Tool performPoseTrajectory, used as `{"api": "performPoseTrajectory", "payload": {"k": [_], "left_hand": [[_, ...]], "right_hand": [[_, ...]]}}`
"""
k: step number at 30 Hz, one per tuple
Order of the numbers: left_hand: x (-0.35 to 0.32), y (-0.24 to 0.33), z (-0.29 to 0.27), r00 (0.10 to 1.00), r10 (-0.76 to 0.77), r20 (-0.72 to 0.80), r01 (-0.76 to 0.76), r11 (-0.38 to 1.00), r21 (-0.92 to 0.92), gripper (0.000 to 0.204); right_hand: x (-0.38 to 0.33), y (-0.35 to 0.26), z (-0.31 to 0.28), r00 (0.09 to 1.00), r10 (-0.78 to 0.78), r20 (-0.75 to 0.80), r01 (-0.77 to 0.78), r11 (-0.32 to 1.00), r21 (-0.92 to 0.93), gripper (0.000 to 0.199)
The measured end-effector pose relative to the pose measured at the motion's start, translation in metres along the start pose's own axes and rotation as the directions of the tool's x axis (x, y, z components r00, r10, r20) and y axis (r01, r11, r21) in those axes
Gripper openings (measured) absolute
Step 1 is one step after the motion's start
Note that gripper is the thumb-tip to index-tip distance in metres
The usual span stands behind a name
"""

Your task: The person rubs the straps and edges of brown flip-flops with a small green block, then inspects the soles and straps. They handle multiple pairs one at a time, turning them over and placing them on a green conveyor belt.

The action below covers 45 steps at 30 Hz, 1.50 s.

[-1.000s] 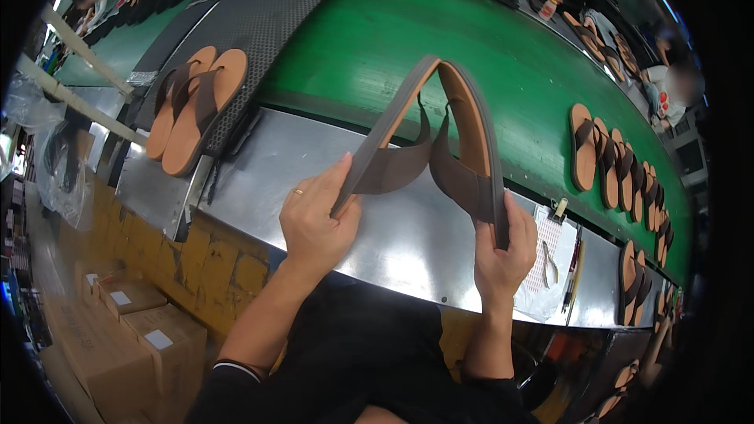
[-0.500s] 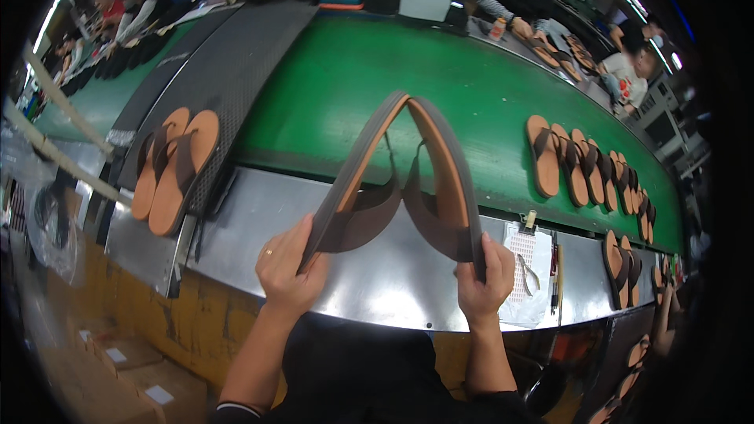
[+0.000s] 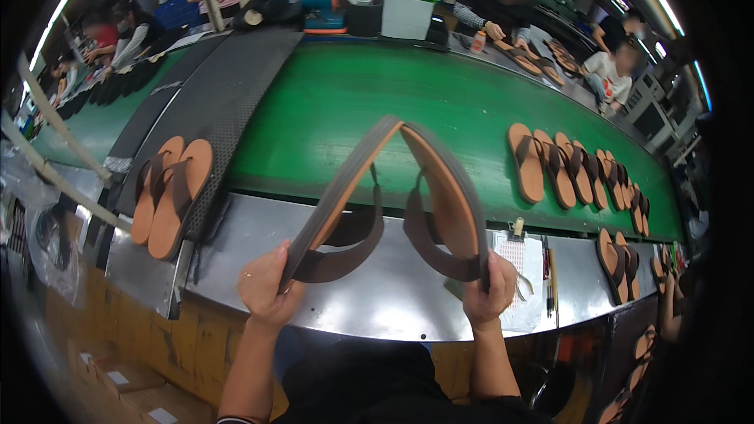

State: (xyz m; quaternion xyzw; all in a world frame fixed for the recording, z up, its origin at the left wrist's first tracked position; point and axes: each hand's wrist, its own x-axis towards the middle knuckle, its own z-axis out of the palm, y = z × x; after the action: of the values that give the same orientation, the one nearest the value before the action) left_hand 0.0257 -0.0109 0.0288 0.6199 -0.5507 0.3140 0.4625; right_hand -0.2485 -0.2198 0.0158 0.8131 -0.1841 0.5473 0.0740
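Two flip-flops with tan footbeds, dark soles and wide brown straps are held up over the metal bench, their upper ends meeting in a peak. My left hand [image 3: 267, 284] is closed round the lower end of the left flip-flop [image 3: 345, 180]. In the same way my right hand [image 3: 490, 290] grips the lower end of the right flip-flop [image 3: 446, 180], thumb on the near side. Both straps face inward, and the soles are turned outward. A pair of like flip-flops [image 3: 182, 196] rests to my left on a black textured mat.
Beyond the metal bench [image 3: 377, 310] runs a green conveyor belt [image 3: 345, 86], with several flip-flops [image 3: 526, 165] lined up at its right. A printed sheet [image 3: 525, 267] with a clip and pens lies by my right hand. Cardboard boxes [image 3: 118, 373] stand low left. Co-workers [image 3: 510, 0] sit across the belt.
The flip-flops and both hands have come down slightly, and the lower ends have moved further apart. The upper ends still meet. The view has shifted a little.
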Motion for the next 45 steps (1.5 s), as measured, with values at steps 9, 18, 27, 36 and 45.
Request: {"api": "performPoseTrajectory", "payload": {"k": [9,18,27,36,45], "left_hand": [[-0.01,-0.021,-0.014,0.991,0.121,-0.048,-0.117,0.989,0.089,0.035],[-0.045,0.032,0.023,0.581,-0.664,0.471,0.75,0.213,-0.626,0.037],[-0.029,0.062,0.024,0.256,-0.649,0.716,0.885,-0.14,-0.444,0.043],[-0.015,0.069,0.037,0.319,-0.637,0.702,0.784,-0.239,-0.573,0.046],[0.003,0.066,0.025,0.221,-0.651,0.726,0.762,-0.35,-0.545,0.045]], "right_hand": [[-0.005,0.034,-0.017,0.996,-0.025,-0.08,0.021,0.999,-0.05,0.05],[-0.027,-0.049,0.024,0.6,0.59,0.54,-0.751,0.181,0.636,0.028],[0.0,-0.075,0.023,0.34,0.473,0.813,-0.797,-0.314,0.516,0.032],[0.023,-0.075,0.025,0.285,0.475,0.833,-0.799,-0.362,0.48,0.039],[0.039,-0.063,0.02,0.294,0.423,0.857,-0.78,-0.412,0.471,0.049]]}}
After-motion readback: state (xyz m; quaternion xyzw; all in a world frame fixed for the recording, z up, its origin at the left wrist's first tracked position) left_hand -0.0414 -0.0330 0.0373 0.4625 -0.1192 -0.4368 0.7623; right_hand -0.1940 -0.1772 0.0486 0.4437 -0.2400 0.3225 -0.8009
